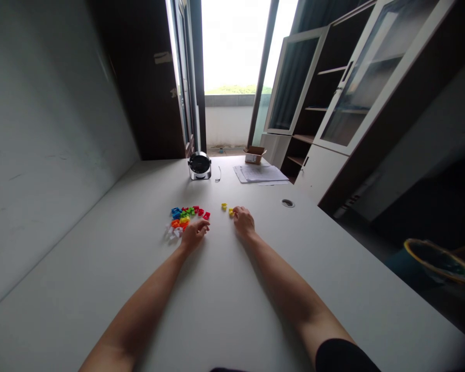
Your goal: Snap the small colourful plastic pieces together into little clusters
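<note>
A loose pile of small plastic pieces lies on the white table: blue pieces [175,213], green pieces [191,211], red pieces [206,215], orange pieces [175,223], yellow and white ones. My left hand [195,233] rests at the pile's near right side, its fingers loosely bent and apart, and nothing shows in them. To the right, my right hand [244,221] has its fingertips closed on a small yellow plastic piece [231,212]. Another yellow piece [223,206] lies just left of it, apart from the pile.
Behind the pieces stands a round black device on a metal stand [199,164], with a short thin cord [218,174] beside it. Papers [261,174] and an open cardboard box [254,155] sit at the far right. A cable hole [288,203] is near the right edge.
</note>
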### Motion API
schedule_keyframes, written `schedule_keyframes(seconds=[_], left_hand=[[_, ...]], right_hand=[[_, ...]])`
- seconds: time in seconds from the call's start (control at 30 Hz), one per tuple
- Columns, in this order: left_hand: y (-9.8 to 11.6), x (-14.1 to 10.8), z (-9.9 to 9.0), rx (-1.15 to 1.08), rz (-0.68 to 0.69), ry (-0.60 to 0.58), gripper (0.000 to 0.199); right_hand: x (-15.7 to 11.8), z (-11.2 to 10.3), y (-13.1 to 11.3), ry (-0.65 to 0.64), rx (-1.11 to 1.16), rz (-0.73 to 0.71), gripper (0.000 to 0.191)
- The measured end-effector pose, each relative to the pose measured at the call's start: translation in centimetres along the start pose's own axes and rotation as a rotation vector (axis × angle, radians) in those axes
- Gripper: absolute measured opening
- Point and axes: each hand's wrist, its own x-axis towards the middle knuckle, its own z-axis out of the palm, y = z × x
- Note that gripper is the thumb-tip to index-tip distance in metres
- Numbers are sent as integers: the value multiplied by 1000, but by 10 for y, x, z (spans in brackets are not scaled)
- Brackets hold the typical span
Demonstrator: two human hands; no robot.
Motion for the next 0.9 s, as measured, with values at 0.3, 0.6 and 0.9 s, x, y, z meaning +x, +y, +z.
schedule_keyframes(seconds=[0.3, 0.6, 0.9], left_hand=[[1, 0, -1, 17, 0, -6, 22], [0, 1, 1, 28, -7, -21, 23], [2, 0, -1, 46, -2, -32, 22]], right_hand=[[-7, 0, -12, -59, -88, -18, 24], [-5, -2, -15, -153, -207, -34, 41], [-2, 1, -15, -179, -219, -63, 42]])
